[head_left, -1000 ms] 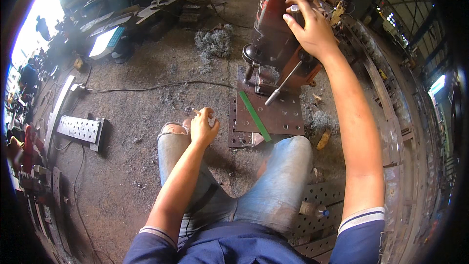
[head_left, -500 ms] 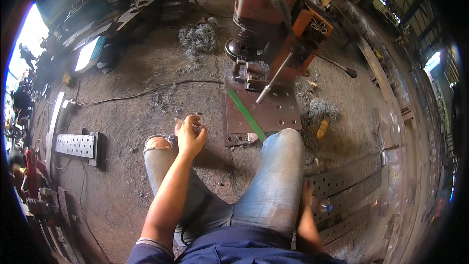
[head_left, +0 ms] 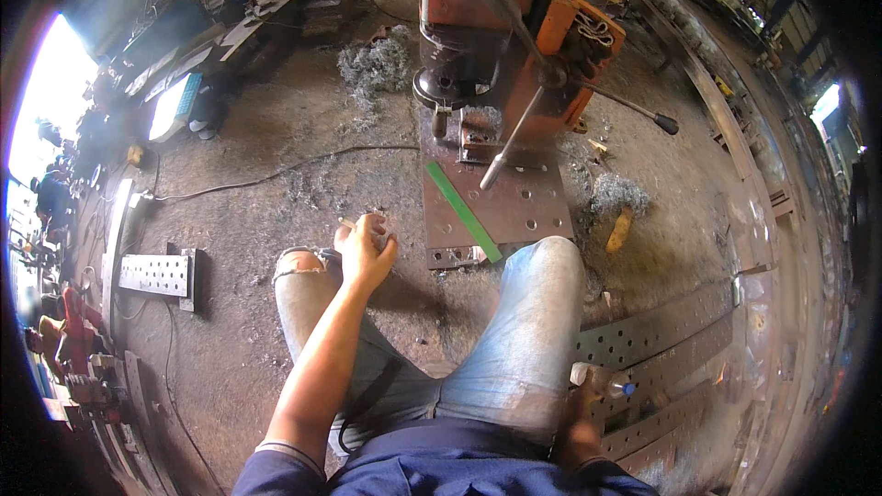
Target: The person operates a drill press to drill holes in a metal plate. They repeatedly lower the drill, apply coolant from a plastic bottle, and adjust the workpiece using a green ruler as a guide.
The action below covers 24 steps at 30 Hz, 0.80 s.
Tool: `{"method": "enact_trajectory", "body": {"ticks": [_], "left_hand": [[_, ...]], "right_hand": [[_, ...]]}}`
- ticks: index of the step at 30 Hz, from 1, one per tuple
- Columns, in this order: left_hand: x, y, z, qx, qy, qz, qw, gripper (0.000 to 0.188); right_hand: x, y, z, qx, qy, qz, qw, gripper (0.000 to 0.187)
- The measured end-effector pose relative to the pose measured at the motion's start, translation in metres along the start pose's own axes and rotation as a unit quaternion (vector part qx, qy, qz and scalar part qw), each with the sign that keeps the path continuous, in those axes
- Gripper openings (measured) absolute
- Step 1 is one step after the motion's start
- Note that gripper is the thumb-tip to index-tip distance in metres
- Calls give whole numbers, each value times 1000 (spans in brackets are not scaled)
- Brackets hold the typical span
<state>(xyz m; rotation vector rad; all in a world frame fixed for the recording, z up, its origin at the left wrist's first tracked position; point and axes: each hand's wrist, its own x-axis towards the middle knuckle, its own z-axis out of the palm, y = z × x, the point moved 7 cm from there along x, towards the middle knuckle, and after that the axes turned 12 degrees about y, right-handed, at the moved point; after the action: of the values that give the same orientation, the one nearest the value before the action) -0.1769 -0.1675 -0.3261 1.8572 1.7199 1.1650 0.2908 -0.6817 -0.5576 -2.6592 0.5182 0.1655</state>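
My left hand (head_left: 367, 250) hovers by my left knee, fingers curled, with a thin pale stick like a cigarette (head_left: 346, 223) between them. Low on the right, beside my thigh, my right hand (head_left: 581, 413) is blurred and dim; its fingers are hard to make out. Close to it is a clear plastic bottle (head_left: 609, 383) with a blue cap; whether the hand touches it I cannot tell. Before my knees, a flat green strip (head_left: 463, 211) lies slantwise on the drill press's brown steel base plate (head_left: 542, 207). The drill press (head_left: 478, 0) stands above, with its long-handled feed lever (head_left: 514, 142).
Grey metal shavings (head_left: 375, 69) lie in heaps on the floor, more (head_left: 617, 195) right of the base. A cable (head_left: 285, 168) runs across the ground toward the machine. Perforated steel bars (head_left: 657, 321) lie at right, and a drilled steel piece (head_left: 156, 274) at left.
The whole view has shifted slightly. My right hand has drawn back a little toward my body beside the bottle. My left hand keeps its grip on the cigarette-like stick near the knee.
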Motion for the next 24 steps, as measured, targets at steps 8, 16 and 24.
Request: {"method": "enact_trajectory", "body": {"ticks": [8,16,24], "left_hand": [[0,-5,3,32,14,11,999,37],[1,-3,5,17,5,8,1000,38],[-3,-9,-1,43,17,54,997,37]], "right_hand": [[21,-17,-4,123,40,18,991,59],[32,-134,-31,589,-110,13,801,81],[-97,-361,-124,622,-339,-120,696,92]]}}
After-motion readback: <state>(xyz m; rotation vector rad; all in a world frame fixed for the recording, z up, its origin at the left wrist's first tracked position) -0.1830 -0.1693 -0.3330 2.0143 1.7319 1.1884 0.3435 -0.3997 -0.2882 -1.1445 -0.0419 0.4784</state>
